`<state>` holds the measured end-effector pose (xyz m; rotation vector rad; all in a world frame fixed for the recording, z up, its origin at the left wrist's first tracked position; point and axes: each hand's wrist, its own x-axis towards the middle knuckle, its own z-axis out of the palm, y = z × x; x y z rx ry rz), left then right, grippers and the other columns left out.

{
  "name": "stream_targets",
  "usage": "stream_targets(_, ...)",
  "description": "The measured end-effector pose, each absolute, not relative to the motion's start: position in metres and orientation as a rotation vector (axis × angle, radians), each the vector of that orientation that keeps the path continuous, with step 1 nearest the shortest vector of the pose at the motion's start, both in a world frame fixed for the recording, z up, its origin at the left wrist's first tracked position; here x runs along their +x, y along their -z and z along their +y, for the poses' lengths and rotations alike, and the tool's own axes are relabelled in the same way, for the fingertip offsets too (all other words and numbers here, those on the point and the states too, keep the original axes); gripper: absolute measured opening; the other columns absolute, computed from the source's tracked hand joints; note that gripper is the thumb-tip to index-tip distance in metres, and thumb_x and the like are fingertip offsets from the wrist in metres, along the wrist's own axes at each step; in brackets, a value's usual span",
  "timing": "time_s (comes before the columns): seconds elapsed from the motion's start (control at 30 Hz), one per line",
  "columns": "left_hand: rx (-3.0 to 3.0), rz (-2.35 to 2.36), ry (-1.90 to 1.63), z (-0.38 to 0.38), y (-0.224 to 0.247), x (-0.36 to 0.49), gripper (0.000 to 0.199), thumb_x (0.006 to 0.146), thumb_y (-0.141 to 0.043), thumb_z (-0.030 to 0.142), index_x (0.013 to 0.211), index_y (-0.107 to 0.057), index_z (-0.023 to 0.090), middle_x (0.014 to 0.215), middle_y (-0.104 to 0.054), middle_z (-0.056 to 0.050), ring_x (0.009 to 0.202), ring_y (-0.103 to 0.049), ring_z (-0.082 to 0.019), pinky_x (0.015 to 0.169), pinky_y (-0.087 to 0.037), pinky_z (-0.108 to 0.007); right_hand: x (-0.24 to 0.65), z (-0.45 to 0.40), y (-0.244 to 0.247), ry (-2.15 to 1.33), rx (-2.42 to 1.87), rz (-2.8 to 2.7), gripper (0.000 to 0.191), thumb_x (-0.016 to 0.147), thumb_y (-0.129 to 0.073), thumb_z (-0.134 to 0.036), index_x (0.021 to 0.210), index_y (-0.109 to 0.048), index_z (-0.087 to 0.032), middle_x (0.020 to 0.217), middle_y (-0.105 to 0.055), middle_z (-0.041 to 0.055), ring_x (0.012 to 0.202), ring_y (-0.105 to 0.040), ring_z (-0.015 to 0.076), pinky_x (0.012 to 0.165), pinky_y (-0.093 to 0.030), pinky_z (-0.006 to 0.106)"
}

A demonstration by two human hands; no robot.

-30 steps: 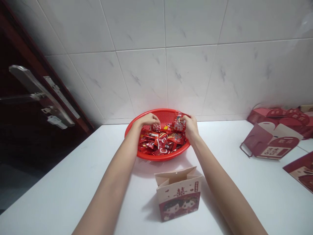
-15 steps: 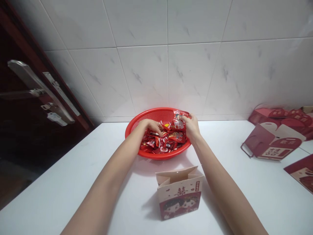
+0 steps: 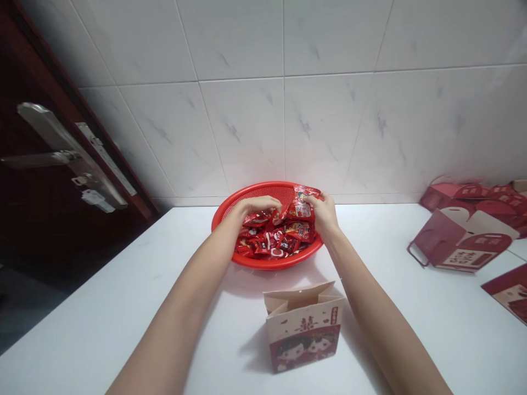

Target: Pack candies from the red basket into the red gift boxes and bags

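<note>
A red plastic basket (image 3: 276, 264) full of small, shiny red snack packets (image 3: 275, 238) stands against the wall. Over its left side reaches my left hand (image 3: 260, 205), fingertips closed on a small red packet (image 3: 279, 215) that they partly hide. At the basket's right rim my right hand (image 3: 323, 213) pinches a larger red snack packet (image 3: 303, 210) with a cartoon figure, held upright above the pile. Between my forearms, nearer to me, an upright cream-and-red paper gift bag (image 3: 303, 334) is open at the top.
On the white table (image 3: 164, 285), an open red-and-white gift box (image 3: 463, 238) stands at the right. Behind it several red boxes (image 3: 453, 195) are piled, and another red printed piece (image 3: 508, 291) lies at the right edge. A dark door with a metal handle (image 3: 61, 157) is at the left.
My left hand has moved slightly up and right within the basket, its fingers closing on a small red packet. My right hand keeps its packet in nearly the same place.
</note>
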<state>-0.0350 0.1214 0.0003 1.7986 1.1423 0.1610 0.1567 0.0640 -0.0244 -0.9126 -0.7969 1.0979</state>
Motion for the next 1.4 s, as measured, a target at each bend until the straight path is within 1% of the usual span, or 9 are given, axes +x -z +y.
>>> stream_targets(0.17, 1.628, 1.018, -0.532, 0.119, -0.006, -0.027, 0.007, 0.058, -0.057, 0.013, 0.06, -0.052, 0.018, 0.066, -0.052, 0.003, 0.059, -0.049, -0.01, 0.056, -0.042, -0.023, 0.156, 0.066, 0.024, -1.093, -0.914, -0.766, 0.024, 0.058, -0.069, -0.015, 0.077, -0.055, -0.02, 0.06, -0.064, -0.0057, 0.058, -0.061, 0.015, 0.054, -0.052, 0.027)
stream_targets(0.37, 1.467, 0.915, -0.779, 0.115, -0.01, -0.022, 0.017, 0.055, -0.057, 0.009, 0.07, -0.058, 0.017, 0.071, -0.057, 0.003, 0.064, -0.052, -0.01, 0.061, -0.043, -0.022, 0.155, 0.064, 0.024, -1.122, -0.928, -0.792, 0.025, 0.06, -0.07, -0.013, 0.081, -0.058, -0.019, 0.064, -0.067, -0.0038, 0.061, -0.065, 0.0172, 0.058, -0.055, 0.03)
stream_targets(0.5, 1.478, 0.818, -0.71, 0.111, -0.011, -0.02, 0.022, 0.063, -0.072, 0.015, 0.082, -0.063, 0.016, 0.076, -0.064, 0.0, 0.07, -0.06, -0.013, 0.073, -0.05, -0.029, 0.155, 0.063, 0.024, -1.14, -0.903, -0.829, 0.027, 0.059, -0.07, -0.011, 0.083, -0.061, -0.019, 0.069, -0.071, -0.003, 0.064, -0.067, 0.0171, 0.062, -0.056, 0.03)
stream_targets(0.7, 1.596, 0.791, -0.672, 0.115, -0.006, -0.022, 0.036, 0.061, -0.088, 0.019, 0.09, -0.067, 0.013, 0.077, -0.07, -0.004, 0.072, -0.066, -0.017, 0.075, -0.053, -0.032, 0.155, 0.062, 0.024, -1.158, -0.879, -0.857, 0.03, 0.06, -0.072, -0.013, 0.087, -0.062, -0.019, 0.073, -0.073, -0.0019, 0.065, -0.069, 0.018, 0.064, -0.059, 0.032)
stream_targets(0.87, 1.543, 0.733, -0.723, 0.113, -0.009, -0.022, 0.031, 0.064, -0.087, 0.022, 0.087, -0.07, 0.011, 0.078, -0.073, -0.006, 0.074, -0.068, -0.016, 0.076, -0.054, -0.031, 0.156, 0.065, 0.027, -1.116, -0.899, -0.846, 0.028, 0.06, -0.073, -0.014, 0.083, -0.059, -0.019, 0.071, -0.071, -0.0018, 0.066, -0.068, 0.0186, 0.062, -0.059, 0.032)
stream_targets(1.0, 1.499, 0.756, -0.785, 0.111, -0.013, -0.021, 0.029, 0.06, -0.087, 0.017, 0.082, -0.069, 0.011, 0.076, -0.073, -0.005, 0.073, -0.069, -0.016, 0.078, -0.055, -0.031, 0.157, 0.065, 0.027, -1.104, -0.911, -0.819, 0.026, 0.061, -0.072, -0.014, 0.081, -0.058, -0.019, 0.069, -0.069, -0.0028, 0.064, -0.067, 0.0177, 0.06, -0.058, 0.03)
stream_targets(1.2, 1.552, 0.999, -0.811, 0.118, -0.008, -0.025, 0.025, 0.055, -0.077, 0.007, 0.076, -0.064, 0.013, 0.069, -0.068, -0.003, 0.064, -0.063, -0.015, 0.064, -0.052, -0.027, 0.157, 0.064, 0.025, -1.101, -0.892, -0.806, 0.026, 0.059, -0.074, -0.014, 0.079, -0.058, -0.019, 0.067, -0.07, -0.0034, 0.063, -0.067, 0.0164, 0.059, -0.058, 0.028)
stream_targets(1.3, 1.664, 1.259, -0.868, 0.122, -0.003, -0.03, 0.033, 0.058, -0.073, 0.009, 0.089, -0.062, 0.015, 0.083, -0.069, -0.005, 0.071, -0.063, -0.017, 0.066, -0.049, -0.028, 0.157, 0.062, 0.024, -1.129, -0.856, -0.815, 0.024, 0.058, -0.075, -0.015, 0.078, -0.062, -0.018, 0.068, -0.071, -0.0016, 0.063, -0.068, 0.0173, 0.062, -0.059, 0.031)
stream_targets(1.4, 1.79, 1.522, -0.924, 0.126, 0.003, -0.036, 0.054, 0.06, -0.069, 0.01, 0.112, -0.059, 0.019, 0.109, -0.067, -0.008, 0.092, -0.064, -0.022, 0.075, -0.048, -0.027, 0.157, 0.061, 0.022, -1.153, -0.829, -0.82, 0.017, 0.06, -0.075, -0.015, 0.075, -0.067, -0.015, 0.066, -0.072, 0.0007, 0.061, -0.068, 0.0175, 0.063, -0.059, 0.032)
